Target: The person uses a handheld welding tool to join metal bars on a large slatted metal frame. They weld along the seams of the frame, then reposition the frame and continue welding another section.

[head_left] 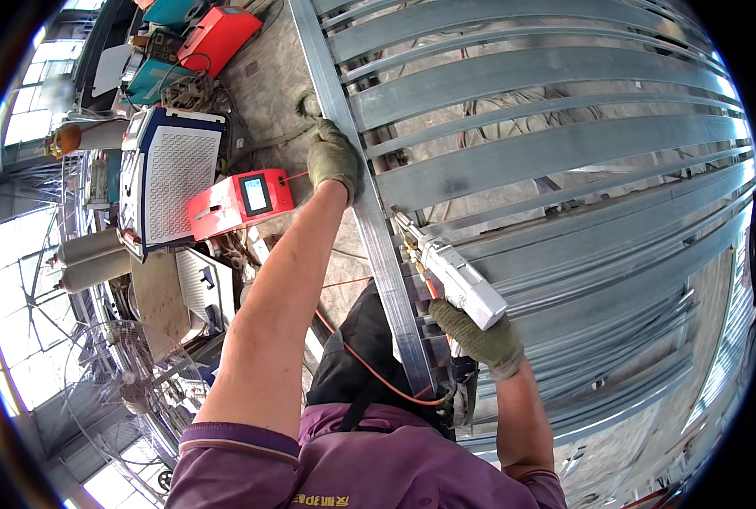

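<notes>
My left hand (pixel 334 157), in an olive-green work glove, is closed on the side rail (pixel 381 254) of a large metal frame. Some of its fingers are hidden from above. In my right hand (pixel 480 341), gloved alike, is a white handheld welding gun (pixel 460 280), with my fingers wrapped round its grip. Its narrow metal nozzle points up and left, and the tip is close to where a flat grey slat (pixel 454 174) meets the side rail. An orange hose (pixel 363 363) loops below the gun, past my dark trousers.
Left of the frame stands a red wire-feeder box (pixel 225 206) with a lit screen, beside a white and blue machine cabinet (pixel 177 174). Farther off are another red box (pixel 218 41) and teal machines (pixel 153 78). A wire-cage fan (pixel 128 377) stands at lower left. Cables (pixel 497 110) lie beneath the slats.
</notes>
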`<state>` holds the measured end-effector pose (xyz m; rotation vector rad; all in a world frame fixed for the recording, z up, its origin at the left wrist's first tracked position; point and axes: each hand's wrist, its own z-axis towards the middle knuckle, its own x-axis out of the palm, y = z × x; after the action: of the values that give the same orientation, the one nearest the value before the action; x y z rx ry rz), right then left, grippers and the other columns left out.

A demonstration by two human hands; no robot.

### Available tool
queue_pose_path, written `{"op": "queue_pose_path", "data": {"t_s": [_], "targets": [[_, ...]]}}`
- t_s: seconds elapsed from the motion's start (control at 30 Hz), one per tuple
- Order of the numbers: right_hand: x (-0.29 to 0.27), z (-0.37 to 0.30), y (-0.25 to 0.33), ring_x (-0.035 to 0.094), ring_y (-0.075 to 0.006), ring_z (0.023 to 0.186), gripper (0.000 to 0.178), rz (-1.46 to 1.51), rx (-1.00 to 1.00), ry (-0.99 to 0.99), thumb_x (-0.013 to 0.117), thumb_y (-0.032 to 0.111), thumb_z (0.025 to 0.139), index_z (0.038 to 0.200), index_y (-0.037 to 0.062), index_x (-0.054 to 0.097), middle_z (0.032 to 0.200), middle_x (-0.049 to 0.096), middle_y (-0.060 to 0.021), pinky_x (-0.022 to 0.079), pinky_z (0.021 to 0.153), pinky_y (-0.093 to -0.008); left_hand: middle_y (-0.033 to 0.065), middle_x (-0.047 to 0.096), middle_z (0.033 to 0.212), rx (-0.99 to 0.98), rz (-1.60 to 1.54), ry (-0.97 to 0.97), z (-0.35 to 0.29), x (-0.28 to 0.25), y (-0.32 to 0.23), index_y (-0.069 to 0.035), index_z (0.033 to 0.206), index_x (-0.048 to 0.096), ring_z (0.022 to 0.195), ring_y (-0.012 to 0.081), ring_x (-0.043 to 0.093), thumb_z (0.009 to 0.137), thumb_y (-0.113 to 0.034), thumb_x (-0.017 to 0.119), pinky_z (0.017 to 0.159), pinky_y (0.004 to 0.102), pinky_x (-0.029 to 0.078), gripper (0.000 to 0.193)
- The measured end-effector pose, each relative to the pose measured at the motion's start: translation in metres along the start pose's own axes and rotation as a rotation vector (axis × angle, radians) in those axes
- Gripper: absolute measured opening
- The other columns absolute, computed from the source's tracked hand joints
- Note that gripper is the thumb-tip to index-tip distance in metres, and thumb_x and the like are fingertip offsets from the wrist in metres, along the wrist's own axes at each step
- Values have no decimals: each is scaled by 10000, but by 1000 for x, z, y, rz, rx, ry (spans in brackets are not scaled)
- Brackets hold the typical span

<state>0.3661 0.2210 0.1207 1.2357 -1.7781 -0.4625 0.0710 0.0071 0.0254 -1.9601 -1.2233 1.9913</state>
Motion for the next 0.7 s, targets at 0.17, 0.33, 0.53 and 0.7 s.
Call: {"op": "queue_pose_path", "data": {"t_s": [0.17, 0.33, 0.53, 0.7], "targets": [[1, 6, -8, 665, -77, 864, 408, -11, 17, -3, 791, 48, 922, 1308, 1, 666, 1060, 730, -40, 558, 690, -261, 288, 719, 1143, -56, -7, 32, -2, -4, -5, 39, 1131, 725, 1103, 454, 670, 1079, -566, 324, 958, 496, 501, 728], [4, 5, 2, 672, -83, 853, 401, -64, 49, -4, 802, 55, 913, 1291, 6, 678, 1043, 731, -29, 559, 690, -262, 296, 712, 1155, -59, 29, 50, -5, -6, -9, 40, 1141, 720, 1126, 470, 656, 1081, -561, 310, 974, 504, 496, 730], [8, 7, -3, 686, -83, 858, 409, -200, -101, -13, 804, 74, 912, 1296, 19, 675, 1037, 736, -32, 570, 696, -265, 305, 709, 1147, -7, 29, -5, -8, -5, -9, 40, 1127, 725, 1130, 486, 649, 1079, -557, 304, 985, 521, 495, 732], [11, 5, 5, 687, -82, 867, 411, -168, -13, -29, 800, 80, 914, 1299, 19, 670, 1041, 739, -39, 571, 699, -267, 316, 697, 1164, -52, -23, 90, 0, -5, -5, 48, 1137, 715, 1148, 496, 634, 1078, -540, 307, 985, 520, 496, 717]]}}
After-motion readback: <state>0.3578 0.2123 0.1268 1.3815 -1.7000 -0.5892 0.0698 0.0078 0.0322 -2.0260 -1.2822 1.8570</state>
